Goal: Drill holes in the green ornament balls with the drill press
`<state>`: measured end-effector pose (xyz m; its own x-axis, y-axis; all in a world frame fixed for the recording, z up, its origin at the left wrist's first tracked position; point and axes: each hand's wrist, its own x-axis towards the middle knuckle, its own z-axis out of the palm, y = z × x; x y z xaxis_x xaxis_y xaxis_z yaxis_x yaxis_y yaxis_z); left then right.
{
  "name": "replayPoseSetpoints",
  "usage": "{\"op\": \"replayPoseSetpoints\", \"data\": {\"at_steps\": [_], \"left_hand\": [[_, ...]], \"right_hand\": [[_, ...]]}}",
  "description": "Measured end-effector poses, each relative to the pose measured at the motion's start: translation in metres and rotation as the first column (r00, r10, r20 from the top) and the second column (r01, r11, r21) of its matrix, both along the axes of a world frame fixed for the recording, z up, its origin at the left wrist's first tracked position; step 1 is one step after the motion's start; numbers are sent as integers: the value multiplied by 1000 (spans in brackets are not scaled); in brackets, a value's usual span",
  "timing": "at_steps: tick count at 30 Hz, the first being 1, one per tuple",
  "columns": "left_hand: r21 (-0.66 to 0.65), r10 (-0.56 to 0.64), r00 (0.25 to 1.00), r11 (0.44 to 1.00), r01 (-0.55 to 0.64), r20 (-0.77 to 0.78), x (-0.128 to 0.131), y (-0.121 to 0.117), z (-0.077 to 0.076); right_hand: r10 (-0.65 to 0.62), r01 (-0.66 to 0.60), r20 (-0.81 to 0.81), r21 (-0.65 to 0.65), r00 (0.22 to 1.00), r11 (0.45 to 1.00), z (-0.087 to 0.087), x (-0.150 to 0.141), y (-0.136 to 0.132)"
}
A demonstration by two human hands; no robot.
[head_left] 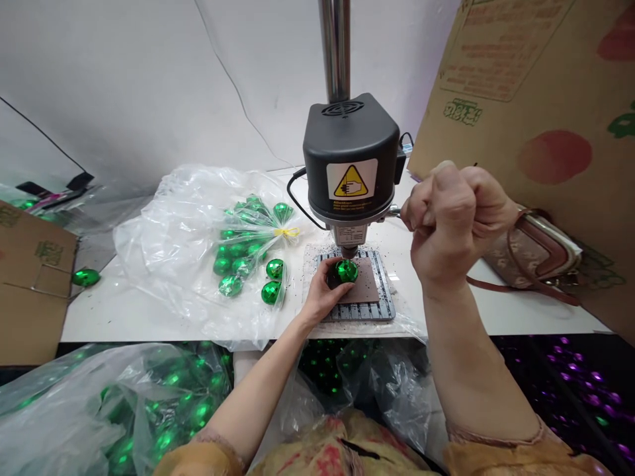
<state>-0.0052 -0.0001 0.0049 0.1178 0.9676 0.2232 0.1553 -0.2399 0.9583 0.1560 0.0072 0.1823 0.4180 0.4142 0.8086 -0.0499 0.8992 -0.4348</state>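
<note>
My left hand [325,291] pinches a shiny green faceted bead [346,270] and holds it on a brown pad [364,291] on the slotted base plate [381,309] of a small black bench drill [350,158]. The bead sits right under the drill's spindle [349,250]. My right hand [454,215] is raised to the right of the drill head, closed in a fist around the drill's feed lever [394,211], most of which is hidden in the fist.
A clear plastic bag [163,244] with several green beads [238,254] lies left of the drill on the white table [124,311]. More bagged green beads [163,403] sit below the table edge. A large cardboard box [546,99] and a brown handbag [536,254] stand at the right; purple beads [575,370] lie lower right.
</note>
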Motion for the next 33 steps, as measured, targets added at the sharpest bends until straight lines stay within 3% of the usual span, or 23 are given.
{"op": "replayPoseSetpoints", "data": {"at_steps": [6,15,20,33], "left_hand": [[34,-27,999,999,28,-17,5,-5,0],[-42,-39,997,998,41,64,8,-5,-1],[-25,-51,999,998,52,19,6,-4,-4],[81,-41,998,996,44,-38,5,-4,-5]], "right_hand": [[-80,83,60,-45,995,996,-2,0,-1],[3,-4,-11,-28,1000,1000,-2,0,0],[-2,1,-26,-18,1000,1000,-2,-2,-1],[-90,89,8,107,996,990,-27,0,-4]]}}
